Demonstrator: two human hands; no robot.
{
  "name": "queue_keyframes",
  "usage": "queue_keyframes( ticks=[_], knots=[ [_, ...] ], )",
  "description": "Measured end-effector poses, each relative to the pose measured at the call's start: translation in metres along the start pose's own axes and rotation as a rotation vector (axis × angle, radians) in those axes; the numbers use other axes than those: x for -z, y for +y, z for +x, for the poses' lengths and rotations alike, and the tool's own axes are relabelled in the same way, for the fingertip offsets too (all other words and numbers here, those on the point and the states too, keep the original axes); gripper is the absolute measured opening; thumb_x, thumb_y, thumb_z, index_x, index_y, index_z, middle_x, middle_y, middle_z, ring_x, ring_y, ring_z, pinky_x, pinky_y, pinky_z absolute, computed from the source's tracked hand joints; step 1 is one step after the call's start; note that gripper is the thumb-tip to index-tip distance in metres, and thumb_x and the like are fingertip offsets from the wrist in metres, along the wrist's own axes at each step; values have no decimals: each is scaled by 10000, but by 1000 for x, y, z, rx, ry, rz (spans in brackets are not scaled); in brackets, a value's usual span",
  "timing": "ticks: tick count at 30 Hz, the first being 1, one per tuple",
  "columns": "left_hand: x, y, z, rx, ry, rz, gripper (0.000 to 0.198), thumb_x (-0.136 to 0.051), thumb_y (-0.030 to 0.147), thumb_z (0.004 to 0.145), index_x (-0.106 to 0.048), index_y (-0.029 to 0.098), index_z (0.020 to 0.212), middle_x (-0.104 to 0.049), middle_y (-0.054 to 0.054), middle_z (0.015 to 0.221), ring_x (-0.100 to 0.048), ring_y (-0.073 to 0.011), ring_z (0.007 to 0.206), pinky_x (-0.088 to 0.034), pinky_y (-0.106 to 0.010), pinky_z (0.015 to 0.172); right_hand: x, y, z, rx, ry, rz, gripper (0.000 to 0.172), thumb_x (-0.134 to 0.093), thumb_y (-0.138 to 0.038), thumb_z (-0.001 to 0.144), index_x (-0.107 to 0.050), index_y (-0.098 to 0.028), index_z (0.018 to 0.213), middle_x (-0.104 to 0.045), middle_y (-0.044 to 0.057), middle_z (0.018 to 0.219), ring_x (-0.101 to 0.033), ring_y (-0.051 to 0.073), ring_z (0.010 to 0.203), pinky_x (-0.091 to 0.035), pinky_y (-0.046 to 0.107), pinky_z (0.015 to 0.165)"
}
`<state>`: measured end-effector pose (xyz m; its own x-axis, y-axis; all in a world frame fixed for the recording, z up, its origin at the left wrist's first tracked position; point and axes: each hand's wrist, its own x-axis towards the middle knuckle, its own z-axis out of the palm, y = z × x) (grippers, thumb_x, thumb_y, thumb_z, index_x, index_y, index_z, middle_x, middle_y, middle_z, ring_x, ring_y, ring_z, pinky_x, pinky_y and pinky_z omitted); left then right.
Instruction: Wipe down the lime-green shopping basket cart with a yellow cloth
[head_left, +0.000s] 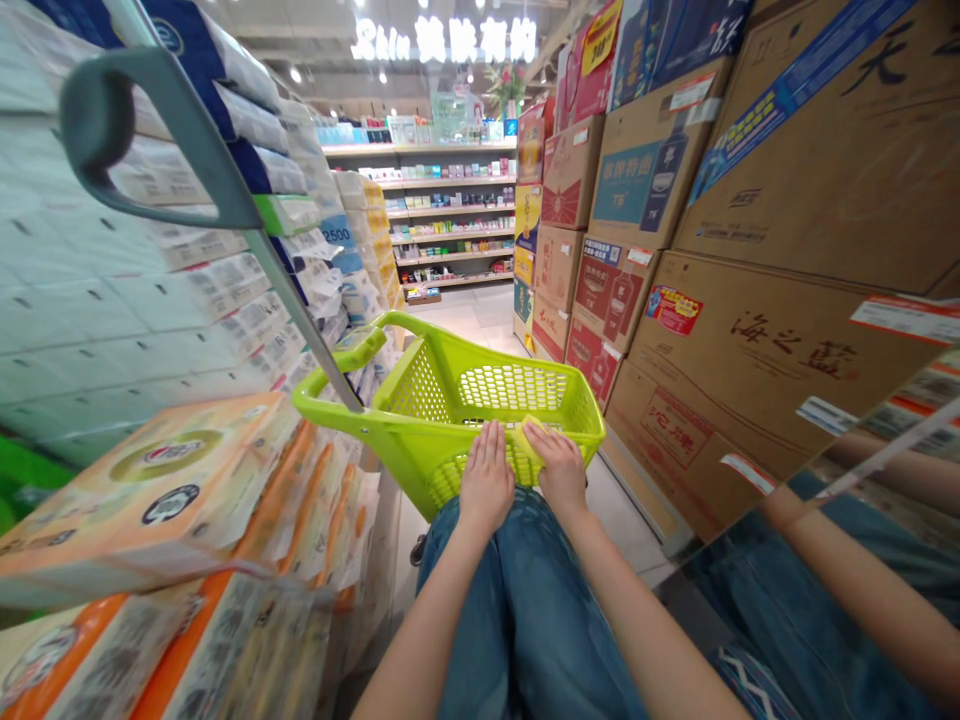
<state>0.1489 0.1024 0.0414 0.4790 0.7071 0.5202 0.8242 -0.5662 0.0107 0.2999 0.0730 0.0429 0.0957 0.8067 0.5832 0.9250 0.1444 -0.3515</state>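
in the head view, the lime-green rolling shopping basket (412, 457) lies directly ahead of both hands, long axis crosswise. the left hand (487, 480) rests at its near rim, fingers straight, gripping nothing visible; the right hand (559, 468), nearer the basket's right end, holds a yellow cloth (528, 446) there under loosely bent fingers.

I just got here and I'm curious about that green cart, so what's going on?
Someone in jeans is down low beside the green cart in a shop aisle. Their right hand has something yellow, perhaps a cloth, under its fingers at the basket's near edge. The left hand lies flat beside it. The cart's grey handle leans up to the left, over by stacked packs, and cardboard boxes are piled on the right.
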Motion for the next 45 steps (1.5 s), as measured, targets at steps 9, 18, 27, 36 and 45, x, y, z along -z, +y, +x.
queue_keyframes(
  ticks=[9,18,27,36,45],
  knots=[
    [-3,-1,-1,-9,33,-15,670,-338,161,931,-141,70,1565,-295,-126,1614,-179,-238,1519,-269,-429,1225,31,86,-33,-193,185,52,760,-400,8,655,-608,-243,1342,-665,41,1324,-575,199,1255,-404,381,1053],
    [2,0,-1,4,11,-29,643,-386,198,927,-237,45,1534,-292,-140,1613,-184,-235,1519,-258,-417,1232,3,-9,-3,-190,1,-39,697,-434,31,711,-598,-203,1347,-619,28,1387,-513,236,1331,-365,393,1048],
    [0,-2,0,-7,4,-14,639,-375,197,928,-241,42,1533,-293,-136,1613,-186,-233,1520,-262,-421,1230,2,-1,-6,-28,-41,6,762,-433,52,712,-538,-251,1404,-572,10,1438,-475,204,1368,-363,390,1069],
    [-1,-1,-1,-7,25,-11,662,-363,187,935,-175,62,1558,-289,-124,1616,-186,-239,1519,-266,-419,1225,40,91,-29,-232,142,45,759,-404,19,634,-641,-244,1306,-673,37,1312,-594,201,1251,-434,382,1064],
    [0,-1,0,-2,14,-9,648,-393,184,915,-249,43,1531,-329,-153,1596,-217,-241,1512,-275,-426,1222,-4,-19,11,-105,-14,-23,664,-452,34,715,-624,-193,1315,-635,44,1365,-555,246,1295,-399,404,1080]
  ],
)
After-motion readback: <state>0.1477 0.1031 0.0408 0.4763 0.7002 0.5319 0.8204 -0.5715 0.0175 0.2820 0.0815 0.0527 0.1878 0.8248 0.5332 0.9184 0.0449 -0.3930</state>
